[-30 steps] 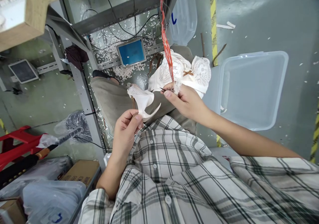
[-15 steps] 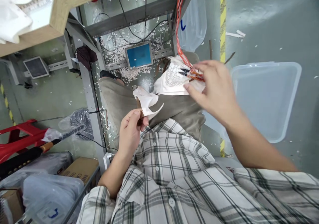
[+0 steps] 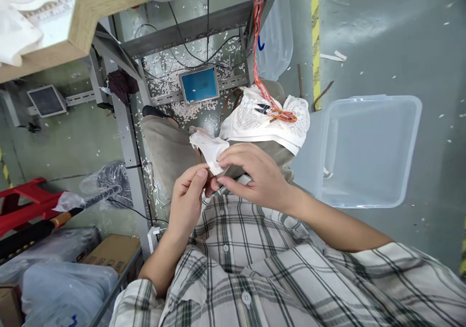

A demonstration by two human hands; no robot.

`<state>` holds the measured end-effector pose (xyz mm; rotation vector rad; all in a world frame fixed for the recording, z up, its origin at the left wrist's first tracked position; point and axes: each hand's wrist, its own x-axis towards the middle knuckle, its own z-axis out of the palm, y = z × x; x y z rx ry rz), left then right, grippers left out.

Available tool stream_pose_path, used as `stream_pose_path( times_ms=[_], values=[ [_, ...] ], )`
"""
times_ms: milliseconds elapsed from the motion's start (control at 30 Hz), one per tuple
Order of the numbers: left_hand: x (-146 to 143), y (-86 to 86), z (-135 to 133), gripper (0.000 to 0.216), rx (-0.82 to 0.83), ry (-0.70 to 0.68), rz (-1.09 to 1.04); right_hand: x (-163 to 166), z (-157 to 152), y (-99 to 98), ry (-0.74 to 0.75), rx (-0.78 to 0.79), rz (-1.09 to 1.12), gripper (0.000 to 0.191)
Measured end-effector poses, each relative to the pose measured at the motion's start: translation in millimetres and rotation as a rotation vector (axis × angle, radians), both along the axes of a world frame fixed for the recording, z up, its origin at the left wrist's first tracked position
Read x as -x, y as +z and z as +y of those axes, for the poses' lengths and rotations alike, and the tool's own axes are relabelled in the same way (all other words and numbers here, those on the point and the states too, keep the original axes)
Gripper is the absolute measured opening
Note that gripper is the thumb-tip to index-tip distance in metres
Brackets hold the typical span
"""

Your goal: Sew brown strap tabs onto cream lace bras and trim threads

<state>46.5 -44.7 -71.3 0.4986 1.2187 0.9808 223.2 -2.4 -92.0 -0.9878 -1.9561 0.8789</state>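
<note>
My left hand (image 3: pixel 187 196) and right hand (image 3: pixel 255 176) each grip the white fabric piece (image 3: pixel 209 148) in a pinch, near, over my lap. The snips (image 3: pixel 264 107) lie on the lace garment (image 3: pixel 255 123) beyond. I judge the piece not yet finished.

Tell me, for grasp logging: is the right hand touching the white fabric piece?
Touching. The head view shows the right hand pinching the white fabric piece beside the left hand.

A small white fabric piece (image 3: pixel 210 148) sits between my left hand (image 3: pixel 187 198) and right hand (image 3: pixel 255 176). A white lace pile (image 3: pixel 255 123) lies beyond it on my lap, with a clear plastic tub (image 3: pixel 367 157) to the right.
</note>
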Motion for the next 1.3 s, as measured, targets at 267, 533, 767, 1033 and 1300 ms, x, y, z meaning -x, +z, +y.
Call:
stream_pose_path(
  times_ms=[267,533,767,1033,1300],
  values=[
    [-0.6,2.6,0.8,0.019,0.015,0.007,-0.010,4.3,1.0,0.6,-0.004,0.010,0.000,0.013],
    [-2.3,8.4,3.9,0.024,0.029,-0.009,-0.006,5.7,1.5,-0.4,-0.026,0.012,0.013,0.012],
    [-1.8,5.7,5.7,0.023,0.038,0.013,-0.047,5.2,2.2,-2.4,-0.024,0.022,-0.003,0.011],
    [-1.8,4.3,5.6,0.025,0.055,0.005,-0.056,4.2,3.0,-2.7,-0.023,0.024,-0.023,0.012],
    [-1.2,5.4,4.8,0.026,0.066,0.004,-0.057,3.8,3.3,-5.5,-0.023,0.032,-0.053,0.011]
  ],
)
